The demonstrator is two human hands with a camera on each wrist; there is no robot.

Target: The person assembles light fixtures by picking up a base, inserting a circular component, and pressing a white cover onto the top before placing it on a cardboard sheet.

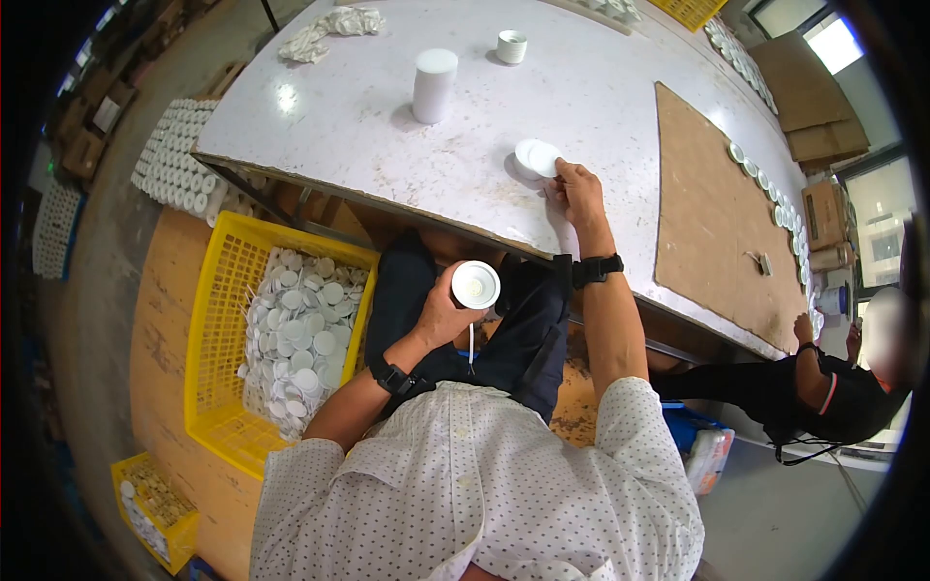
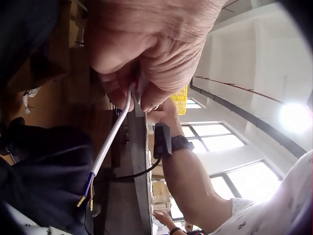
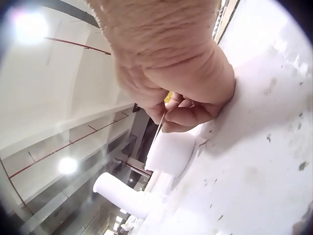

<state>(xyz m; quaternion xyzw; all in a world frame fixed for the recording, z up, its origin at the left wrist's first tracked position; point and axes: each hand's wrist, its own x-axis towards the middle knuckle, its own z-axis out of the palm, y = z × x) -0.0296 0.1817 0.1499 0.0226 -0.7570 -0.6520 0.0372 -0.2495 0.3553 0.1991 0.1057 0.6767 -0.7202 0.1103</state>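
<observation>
My left hand (image 1: 441,315) holds a round white lamp fitting (image 1: 477,285) over my lap, its open face turned up. From its underside a white cable (image 2: 110,139) hangs down, ending in blue and brown wires with bare tips. At the table, my right hand (image 1: 581,197) pinches a thin white disc (image 1: 546,161) by its edge between thumb and fingers. The disc is tilted and overlaps a short white stack of discs (image 1: 524,163). In the right wrist view, this stack (image 3: 168,155) stands just beyond the fingertips.
A tall white stack (image 1: 434,87) and a small stack of white rings (image 1: 511,46) stand farther back on the table (image 1: 339,126). Left of my legs is a yellow crate (image 1: 208,339) full of white discs. Cardboard (image 1: 717,213) covers the right side, where another person (image 1: 833,387) sits.
</observation>
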